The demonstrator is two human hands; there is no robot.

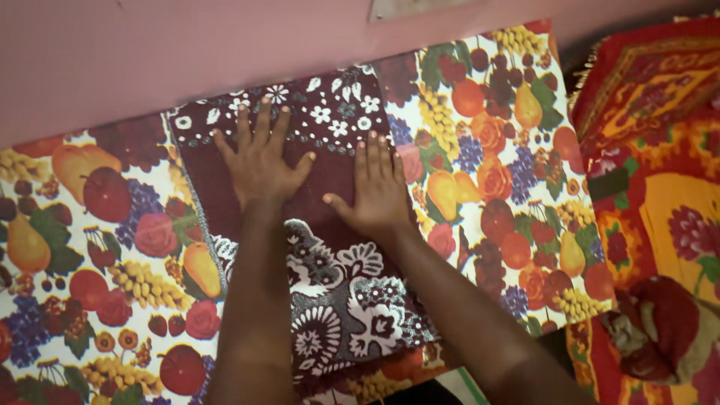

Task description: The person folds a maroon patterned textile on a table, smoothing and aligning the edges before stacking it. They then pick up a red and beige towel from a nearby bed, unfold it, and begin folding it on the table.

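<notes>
A folded maroon cloth [330,247] with white flower patterns lies on a table covered in a bright fruit-print tablecloth [112,247]. My left hand [261,159] lies flat on the cloth's upper left part, fingers spread. Beside it, my right hand [376,187] also presses flat on the cloth near its right edge, fingers together and thumb out. Neither hand holds anything. My forearms cover part of the cloth's lower patterned area.
A pink wall [150,52] runs along the table's far edge. To the right lies a red and orange patterned fabric [660,150], with a bundled red and tan cloth [660,334] at the lower right.
</notes>
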